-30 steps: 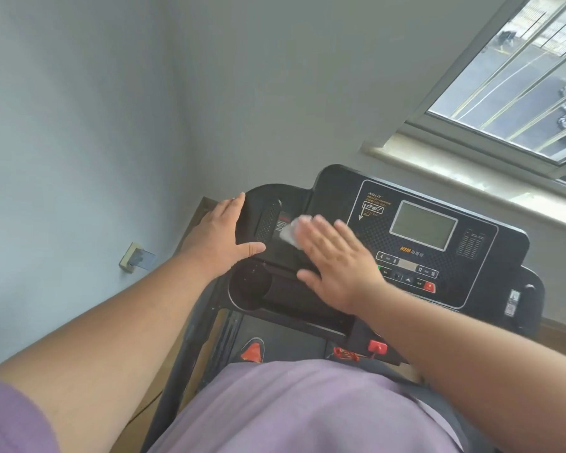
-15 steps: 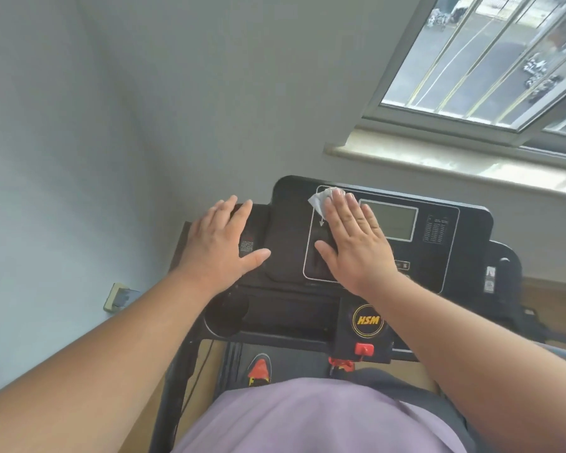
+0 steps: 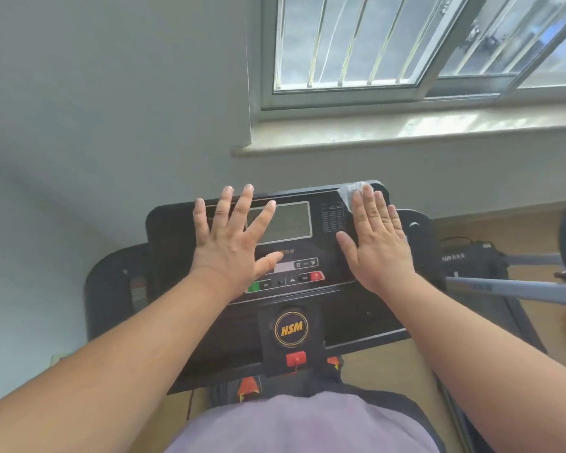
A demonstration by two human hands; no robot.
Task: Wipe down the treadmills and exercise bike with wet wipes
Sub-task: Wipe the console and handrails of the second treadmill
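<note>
Evidently mid-wipe on the black plastic treadmill console (image 3: 334,308), standing in front of the grey wall under the barred window (image 3: 373,44). Worth covering the whole panel in overlapping passes, far edge to near edge, rather than dabbing at corners. Best to go lightly over the grey rectangular display screen (image 3: 288,223) and the row of coloured control buttons (image 3: 288,279), so that nothing gets pressed and no moisture pools in the seams. Left hand (image 3: 229,246) laid flat on the left part of the panel, fingers straight and spread apart, holding nothing; good as a brace, though likely to leave prints on ground to be wiped afterwards. Right hand (image 3: 379,243) flat at the far right corner, fingers straight and close together, pressing down the crumpled white wet wipe (image 3: 350,194), which shows only past the fingertips. Sensible to refold the wipe once soiled.
</note>
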